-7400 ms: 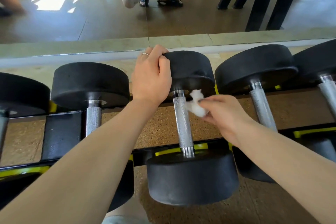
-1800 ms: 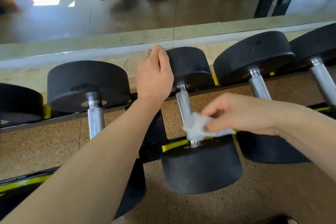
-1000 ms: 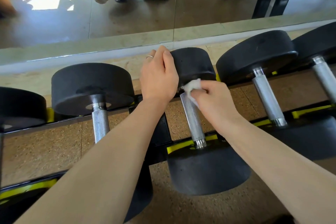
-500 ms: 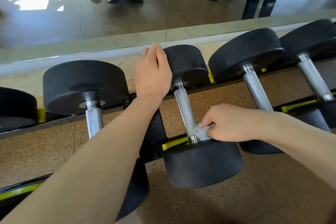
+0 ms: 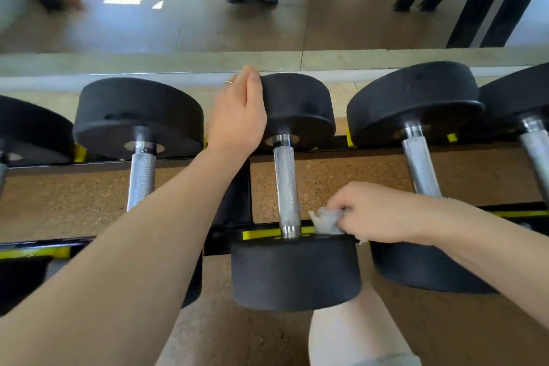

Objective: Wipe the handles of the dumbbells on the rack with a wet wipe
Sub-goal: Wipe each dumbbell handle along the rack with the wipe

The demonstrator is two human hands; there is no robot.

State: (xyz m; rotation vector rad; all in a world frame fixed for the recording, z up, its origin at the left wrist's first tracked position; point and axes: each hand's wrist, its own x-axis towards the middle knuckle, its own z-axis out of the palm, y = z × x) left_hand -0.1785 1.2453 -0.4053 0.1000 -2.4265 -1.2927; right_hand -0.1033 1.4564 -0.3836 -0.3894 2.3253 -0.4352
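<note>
wet wipe (image 5: pixel 326 220), crumpled and white, sits pinched in the curled fingers of the right hand (image 5: pixel 375 215), just right of the lower end of the knurled steel handle (image 5: pixel 285 187) and not clearly touching it, right above the near black head (image 5: pixel 295 272) of the middle dumbbell. the left hand (image 5: pixel 237 116) reaches over the rack (image 5: pixel 234 205) and grips the far head (image 5: pixel 300 107) of that same dumbbell, fingers curled over its top edge, a thin ring (image 5: pixel 228 82) on one finger. further out, neighbouring dumbbells (image 5: pixel 138 119) (image 5: pixel 414 104) lie on the black rack with yellow trim, over speckled brown flooring. behind them a mirror (image 5: pixel 208 18) reflects sandalled feet.
</note>
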